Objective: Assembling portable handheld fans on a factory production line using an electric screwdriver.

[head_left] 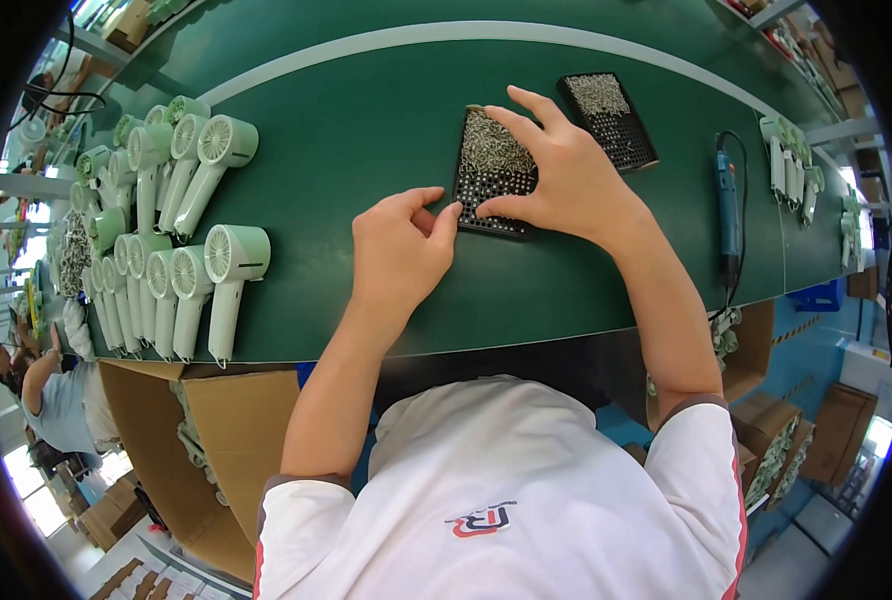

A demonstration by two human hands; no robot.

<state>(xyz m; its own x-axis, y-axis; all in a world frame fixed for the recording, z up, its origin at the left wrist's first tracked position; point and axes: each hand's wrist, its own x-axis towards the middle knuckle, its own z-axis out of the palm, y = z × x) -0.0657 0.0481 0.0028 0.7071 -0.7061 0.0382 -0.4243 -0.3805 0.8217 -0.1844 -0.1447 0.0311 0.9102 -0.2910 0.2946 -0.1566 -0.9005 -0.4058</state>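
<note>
the right hand (556, 180) lay spread, fingers apart, flat over the near black screw tray (491, 175) on the green belt (366, 120), likely steadying it and sweeping the heap of small screws into the holes. the left hand (398, 250) rested just left of the tray's near corner, thumb and forefinger drawn together as if pinching a screw, though none showed. a second screw tray (608, 120) lay just to the far right. a blue electric screwdriver (730, 205) lay farther right. pale green handheld fans (196, 230) lay in rows well to the left, heads far, handles near.
</note>
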